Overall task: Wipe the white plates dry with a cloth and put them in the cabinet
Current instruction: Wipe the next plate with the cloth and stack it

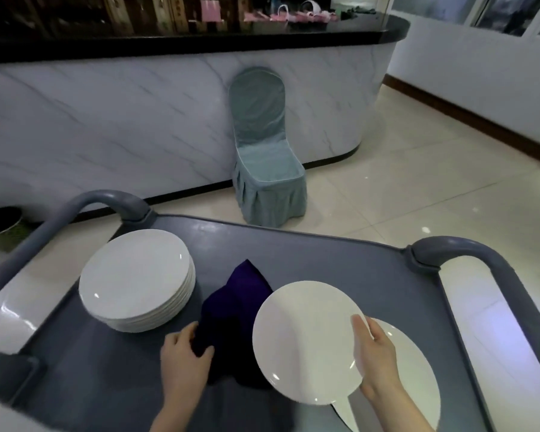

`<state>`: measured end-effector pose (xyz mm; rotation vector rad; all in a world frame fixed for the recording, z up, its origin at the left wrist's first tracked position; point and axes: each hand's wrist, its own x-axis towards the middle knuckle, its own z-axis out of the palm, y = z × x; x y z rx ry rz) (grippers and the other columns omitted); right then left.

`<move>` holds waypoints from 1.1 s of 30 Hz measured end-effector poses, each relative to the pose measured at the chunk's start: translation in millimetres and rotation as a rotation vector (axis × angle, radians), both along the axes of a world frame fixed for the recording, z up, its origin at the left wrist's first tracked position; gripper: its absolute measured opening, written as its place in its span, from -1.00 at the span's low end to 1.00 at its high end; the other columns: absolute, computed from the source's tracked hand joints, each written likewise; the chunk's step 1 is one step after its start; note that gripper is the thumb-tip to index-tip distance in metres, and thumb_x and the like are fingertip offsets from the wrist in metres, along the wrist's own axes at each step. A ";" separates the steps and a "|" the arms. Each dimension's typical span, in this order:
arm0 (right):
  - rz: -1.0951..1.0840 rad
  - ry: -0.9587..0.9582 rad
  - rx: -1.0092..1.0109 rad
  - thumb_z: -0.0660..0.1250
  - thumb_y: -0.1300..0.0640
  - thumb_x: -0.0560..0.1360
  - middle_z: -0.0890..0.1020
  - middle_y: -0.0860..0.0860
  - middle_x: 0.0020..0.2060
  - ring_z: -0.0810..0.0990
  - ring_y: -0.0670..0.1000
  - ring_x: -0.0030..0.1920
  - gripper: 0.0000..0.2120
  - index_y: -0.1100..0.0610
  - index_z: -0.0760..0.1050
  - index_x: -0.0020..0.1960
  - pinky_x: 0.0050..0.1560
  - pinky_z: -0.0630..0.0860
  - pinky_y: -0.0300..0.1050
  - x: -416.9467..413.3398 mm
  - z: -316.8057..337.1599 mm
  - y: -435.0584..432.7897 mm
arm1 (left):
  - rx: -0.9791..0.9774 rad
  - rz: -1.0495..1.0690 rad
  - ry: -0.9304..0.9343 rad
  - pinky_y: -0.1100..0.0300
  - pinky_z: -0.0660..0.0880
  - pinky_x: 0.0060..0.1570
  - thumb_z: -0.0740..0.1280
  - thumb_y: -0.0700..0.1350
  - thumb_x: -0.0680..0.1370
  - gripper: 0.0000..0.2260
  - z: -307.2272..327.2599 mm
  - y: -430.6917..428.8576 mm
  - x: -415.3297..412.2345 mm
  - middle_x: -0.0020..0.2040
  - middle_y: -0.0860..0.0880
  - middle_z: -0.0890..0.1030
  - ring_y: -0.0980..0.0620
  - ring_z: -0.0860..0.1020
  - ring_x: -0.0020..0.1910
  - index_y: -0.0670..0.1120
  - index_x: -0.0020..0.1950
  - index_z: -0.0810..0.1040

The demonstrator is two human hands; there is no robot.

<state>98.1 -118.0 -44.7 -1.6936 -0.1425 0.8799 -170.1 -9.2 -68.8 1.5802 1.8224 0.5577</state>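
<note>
My right hand [375, 358] grips the right rim of a white plate [303, 338], held tilted above another white plate [418, 378] that lies on the grey cart top [340, 260]. My left hand [186, 358] pinches the near edge of a dark purple cloth [234, 310] crumpled on the cart between the plates. A stack of several white plates [136, 279] stands at the cart's left side, apart from both hands.
The cart has raised grey handles at the left [44, 229] and right [480, 260]. Beyond it a grey-blue covered chair [265, 157] stands against a marble-fronted counter [138, 120]. Tiled floor [418, 182] stretches to the right. No cabinet is in view.
</note>
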 end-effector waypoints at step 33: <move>-0.221 0.042 0.108 0.31 0.11 0.60 0.74 0.05 -0.09 0.69 0.15 -0.02 -0.84 0.11 0.66 -0.01 0.03 0.59 0.04 -47.5 22.9 23.8 | 0.292 -0.709 0.002 0.25 0.39 0.20 0.42 -0.06 0.46 -0.62 53.6 38.8 34.6 0.17 0.28 0.46 0.23 0.41 0.18 0.19 0.24 0.47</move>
